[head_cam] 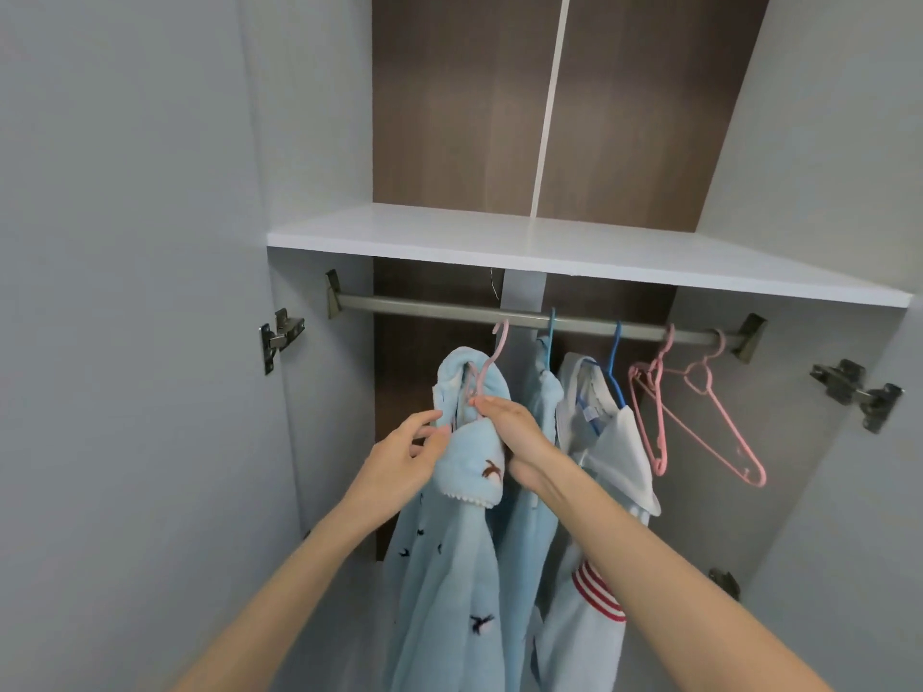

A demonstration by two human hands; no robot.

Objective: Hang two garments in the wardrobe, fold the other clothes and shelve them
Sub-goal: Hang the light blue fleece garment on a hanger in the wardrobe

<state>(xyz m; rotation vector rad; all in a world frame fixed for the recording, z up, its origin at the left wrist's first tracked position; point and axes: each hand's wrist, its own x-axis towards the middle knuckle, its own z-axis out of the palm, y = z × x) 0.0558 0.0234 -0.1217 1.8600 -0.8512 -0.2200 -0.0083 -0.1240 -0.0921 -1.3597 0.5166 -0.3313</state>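
A light blue fleece garment with small bird prints (444,556) hangs on a pink hanger (492,357), whose hook sits just below the grey rail (424,308), not clearly over it. My left hand (404,459) pinches the garment's collar fold from the left. My right hand (514,432) grips the garment's neck at the hanger from the right. To the right on the rail hang another blue garment (537,472) on a light blue hanger and a white garment with red stripes (594,591) on a blue hanger (613,372).
Two bare pink hangers (709,422) hang at the rail's right end. A white shelf (574,252) runs above the rail, with brown back panels behind. Grey wardrobe doors stand open at both sides, with metal hinges (279,337) on them.
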